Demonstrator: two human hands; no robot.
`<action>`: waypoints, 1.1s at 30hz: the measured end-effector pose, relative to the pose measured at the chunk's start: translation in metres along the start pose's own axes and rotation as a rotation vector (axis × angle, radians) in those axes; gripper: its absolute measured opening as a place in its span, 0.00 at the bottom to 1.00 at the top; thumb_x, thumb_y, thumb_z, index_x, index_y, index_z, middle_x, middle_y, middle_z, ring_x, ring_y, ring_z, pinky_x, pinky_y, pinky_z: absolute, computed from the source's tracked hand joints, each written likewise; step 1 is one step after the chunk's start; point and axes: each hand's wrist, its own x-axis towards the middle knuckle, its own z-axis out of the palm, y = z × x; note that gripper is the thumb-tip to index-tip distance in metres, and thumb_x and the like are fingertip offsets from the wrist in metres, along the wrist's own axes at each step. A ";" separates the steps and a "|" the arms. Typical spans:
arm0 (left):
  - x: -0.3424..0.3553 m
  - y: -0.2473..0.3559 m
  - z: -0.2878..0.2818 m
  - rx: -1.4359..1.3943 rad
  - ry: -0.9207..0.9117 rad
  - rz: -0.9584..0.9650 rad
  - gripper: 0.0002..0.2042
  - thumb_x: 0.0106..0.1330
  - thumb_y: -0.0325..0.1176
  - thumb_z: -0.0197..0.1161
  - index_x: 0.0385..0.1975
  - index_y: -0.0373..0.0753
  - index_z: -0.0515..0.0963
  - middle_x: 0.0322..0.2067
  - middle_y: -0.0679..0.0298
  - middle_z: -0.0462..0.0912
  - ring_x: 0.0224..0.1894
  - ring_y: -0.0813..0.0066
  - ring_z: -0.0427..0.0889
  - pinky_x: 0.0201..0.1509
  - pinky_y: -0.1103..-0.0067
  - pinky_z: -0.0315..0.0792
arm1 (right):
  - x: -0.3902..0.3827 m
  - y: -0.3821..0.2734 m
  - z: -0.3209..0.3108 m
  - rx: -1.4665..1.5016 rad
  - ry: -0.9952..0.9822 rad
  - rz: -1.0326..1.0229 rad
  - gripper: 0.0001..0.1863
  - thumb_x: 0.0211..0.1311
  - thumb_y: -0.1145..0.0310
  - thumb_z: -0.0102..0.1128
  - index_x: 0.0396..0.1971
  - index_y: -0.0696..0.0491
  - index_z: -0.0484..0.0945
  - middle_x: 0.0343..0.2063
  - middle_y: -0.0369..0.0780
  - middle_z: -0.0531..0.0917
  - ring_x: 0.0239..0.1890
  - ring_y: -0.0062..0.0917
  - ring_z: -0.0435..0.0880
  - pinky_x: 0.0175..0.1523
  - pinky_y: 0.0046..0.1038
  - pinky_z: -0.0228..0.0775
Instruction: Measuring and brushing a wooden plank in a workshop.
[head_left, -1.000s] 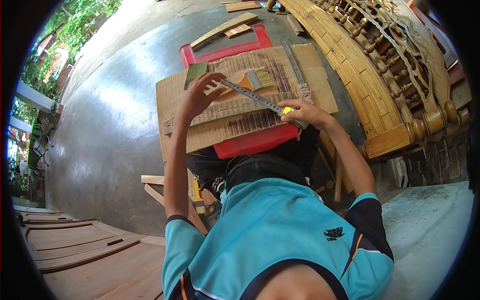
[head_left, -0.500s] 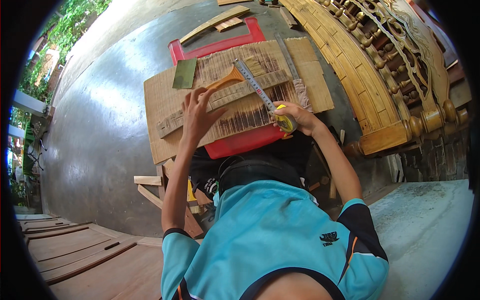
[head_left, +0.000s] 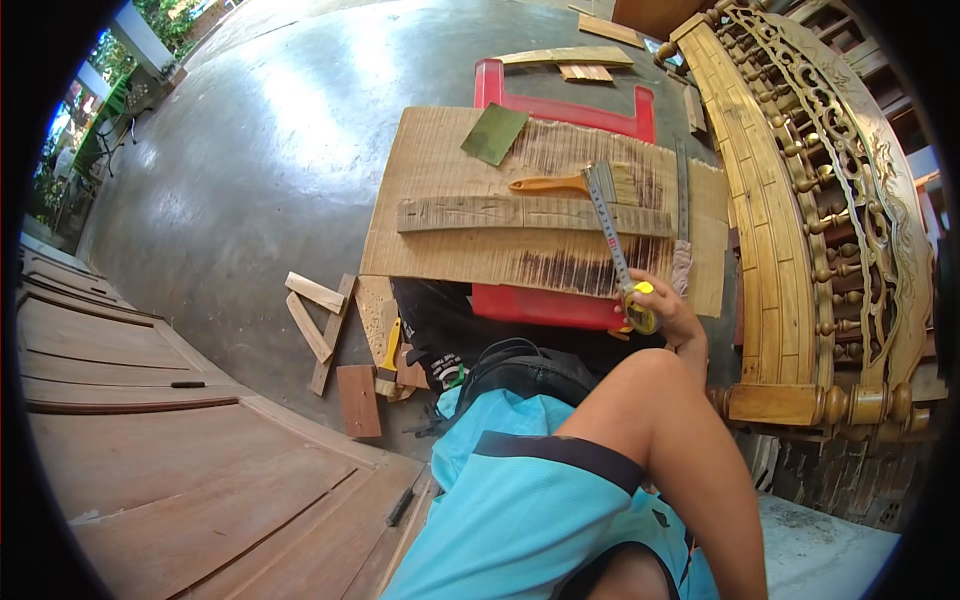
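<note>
My right hand (head_left: 668,308) grips a yellow tape measure (head_left: 641,305) at the near right edge of a cardboard sheet (head_left: 440,255). Its blade (head_left: 607,222) is pulled out and slants away over a marked wooden strip (head_left: 480,214), its far end by a paintbrush (head_left: 550,185) with an orange handle. The brush lies just beyond the strip, its bristles partly hidden by the blade. My left arm (head_left: 655,420) bends across my body, elbow near the right wrist; the left hand is out of view. An olive-green sheet (head_left: 494,134) lies at the far left of the cardboard.
Under the cardboard stands a red plastic stool (head_left: 575,112). A long metal strip with a cloth-wrapped end (head_left: 682,262) lies on its right. Carved wooden furniture (head_left: 770,240) flanks the right, wooden panels (head_left: 200,450) the near left. Wood offcuts (head_left: 318,295) and a yellow-handled brush (head_left: 390,345) lie on the floor.
The view has shifted, so the cardboard appears farther right. My left hand has left the strip and gone out of view, its arm now folded across me. My right hand still holds the tape measure.
</note>
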 end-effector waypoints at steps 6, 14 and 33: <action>0.022 -0.017 0.004 -0.029 -0.055 -0.016 0.18 0.47 0.35 0.71 0.40 0.42 0.79 0.43 0.60 0.79 0.46 0.64 0.77 0.50 0.73 0.70 | 0.005 0.013 -0.014 0.051 -0.069 -0.030 0.37 0.55 0.65 0.62 0.62 0.61 0.57 0.42 0.43 0.79 0.43 0.29 0.80 0.50 0.28 0.71; 0.010 -0.023 0.017 -0.023 -0.096 -0.014 0.16 0.49 0.37 0.70 0.38 0.43 0.80 0.42 0.61 0.80 0.45 0.65 0.78 0.49 0.73 0.71 | 0.001 0.028 -0.024 0.068 -0.103 -0.047 0.38 0.56 0.66 0.61 0.63 0.62 0.55 0.47 0.47 0.77 0.51 0.30 0.77 0.58 0.29 0.65; 0.009 -0.012 0.000 0.149 -0.188 -0.066 0.12 0.53 0.42 0.65 0.35 0.46 0.82 0.40 0.65 0.82 0.43 0.68 0.80 0.45 0.73 0.72 | 0.000 0.007 0.001 0.092 0.002 -0.075 0.32 0.57 0.68 0.55 0.61 0.61 0.58 0.38 0.45 0.78 0.40 0.31 0.80 0.41 0.32 0.77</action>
